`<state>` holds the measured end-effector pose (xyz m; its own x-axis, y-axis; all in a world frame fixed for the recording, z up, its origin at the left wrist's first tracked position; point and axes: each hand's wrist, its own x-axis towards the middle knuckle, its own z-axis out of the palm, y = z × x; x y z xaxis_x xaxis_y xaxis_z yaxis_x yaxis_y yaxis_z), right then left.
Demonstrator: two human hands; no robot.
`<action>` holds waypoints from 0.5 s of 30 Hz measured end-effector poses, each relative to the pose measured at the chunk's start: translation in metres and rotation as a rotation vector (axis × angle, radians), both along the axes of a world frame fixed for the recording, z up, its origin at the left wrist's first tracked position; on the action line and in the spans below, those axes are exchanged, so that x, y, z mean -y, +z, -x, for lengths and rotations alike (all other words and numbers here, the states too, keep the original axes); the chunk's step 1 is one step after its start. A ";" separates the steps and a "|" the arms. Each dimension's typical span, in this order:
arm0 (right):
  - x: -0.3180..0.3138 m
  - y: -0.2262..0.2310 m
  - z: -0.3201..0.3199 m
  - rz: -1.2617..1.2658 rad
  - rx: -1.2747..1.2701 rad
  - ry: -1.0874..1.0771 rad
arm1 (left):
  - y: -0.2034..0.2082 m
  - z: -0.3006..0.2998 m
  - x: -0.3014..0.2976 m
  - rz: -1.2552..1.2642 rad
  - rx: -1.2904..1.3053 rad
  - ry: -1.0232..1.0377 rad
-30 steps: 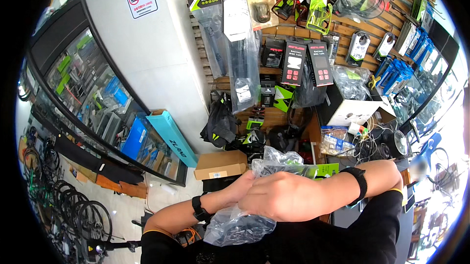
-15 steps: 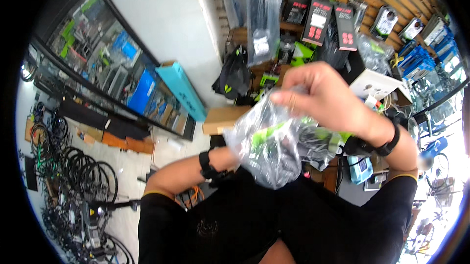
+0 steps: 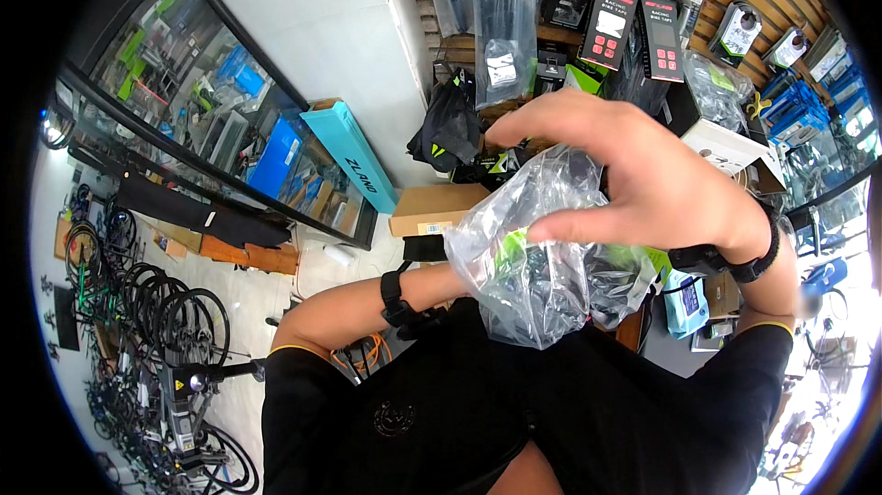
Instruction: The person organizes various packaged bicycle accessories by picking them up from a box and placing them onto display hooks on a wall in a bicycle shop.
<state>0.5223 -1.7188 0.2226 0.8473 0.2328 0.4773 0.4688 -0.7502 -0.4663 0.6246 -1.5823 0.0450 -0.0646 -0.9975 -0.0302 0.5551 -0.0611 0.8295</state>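
Note:
A clear plastic bag (image 3: 533,284) with a green-marked item inside is in front of my chest. My left forearm (image 3: 427,288) reaches behind it from the left, and the bag hides my left hand and its fingers. Above the bag's right side my right hand (image 3: 634,178) arches with thumb and fingers wide apart, gripping nothing. Its thumb tip overlaps the plastic; whether they touch I cannot tell. To the right of this bag lies more clear plastic packaging (image 3: 625,284) with dark contents.
Boxed bar tape (image 3: 608,25) and other packets hang on a slatted wall ahead. A cardboard box (image 3: 436,210) and a long turquoise box (image 3: 349,155) stand by a glass cabinet (image 3: 230,118). Bicycles (image 3: 184,330) line the left side. A light-blue pouch (image 3: 685,304) lies at right.
My right hand has gone from a pinch at the bag's top to spread fingers. The bag's upper part has sagged, and the view has shifted slightly.

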 end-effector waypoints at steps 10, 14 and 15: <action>0.061 0.010 -0.014 -0.499 -0.296 -0.170 | -0.011 -0.026 -0.005 0.039 0.054 0.016; 0.099 -0.010 -0.016 -0.871 -0.265 -0.232 | -0.021 -0.033 -0.014 -0.167 0.315 0.190; 0.108 -0.014 -0.016 -0.959 -0.301 -0.228 | -0.019 -0.034 -0.017 -0.158 0.296 0.210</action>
